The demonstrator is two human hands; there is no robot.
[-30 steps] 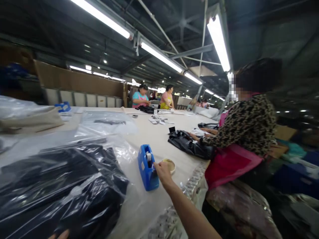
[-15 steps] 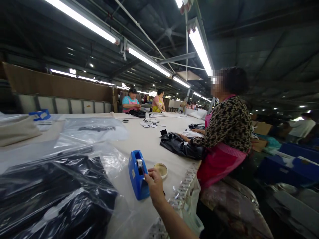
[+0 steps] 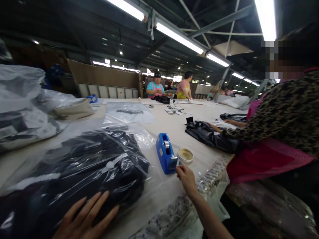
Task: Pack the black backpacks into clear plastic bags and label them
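Note:
My left hand (image 3: 87, 217) lies with fingers spread on a clear plastic bag (image 3: 109, 166) that holds a dark folded garment (image 3: 127, 146). To the right of the bag stands a blue tape dispenser (image 3: 163, 156) with a roll of tape (image 3: 166, 144) in it. My right hand (image 3: 185, 177) is beside the dispenser's cutting end, thumb and forefinger pinched on the tape's end, which is clear and hard to make out. Just beyond those fingers sits a small round tub (image 3: 185, 155) with a yellowish inside.
At the right a person in a patterned top (image 3: 281, 116) handles a black garment (image 3: 211, 136). Two more people work at the table's far side. Wrapped bundles (image 3: 22, 109) pile up at left. Paper tags (image 3: 175, 111) lie mid-table; clear plastic (image 3: 214, 186) hangs over the near edge.
My view has swung left and closer to the bagged garment. My left hand has come into view on the bag. My right hand has drawn from the dispenser's side to just off its cutting end.

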